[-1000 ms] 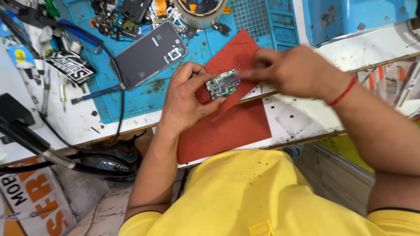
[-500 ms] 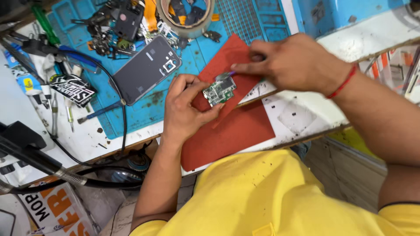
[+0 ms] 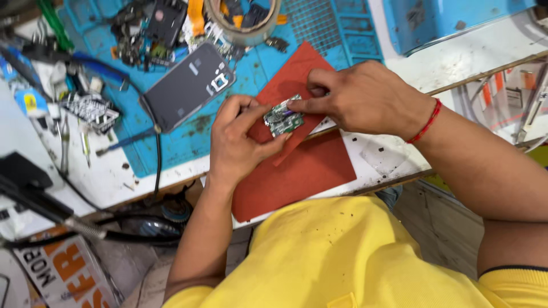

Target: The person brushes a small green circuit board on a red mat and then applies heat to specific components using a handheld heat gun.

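Note:
A small green and silver circuit board (image 3: 283, 119) sits between my two hands over a red mat (image 3: 297, 171) on the workbench. My left hand (image 3: 237, 140) grips the board's left edge with thumb and fingers. My right hand (image 3: 357, 97), with a red thread around its wrist, pinches the board's upper right corner with its fingertips. A grey phone body (image 3: 185, 85) lies back side up on the blue work mat (image 3: 188, 142), just left of my hands.
A roll of tape (image 3: 242, 23) with small parts inside stands at the back. Loose parts, tweezers and tools (image 3: 85, 108) lie at the left. A black cable (image 3: 157, 165) runs off the bench edge. A blue box (image 3: 451, 20) sits back right.
The view has drifted slightly, so the bench appears shifted. Both hands stay on the circuit board; my right fingertips have moved closer onto its upper corner.

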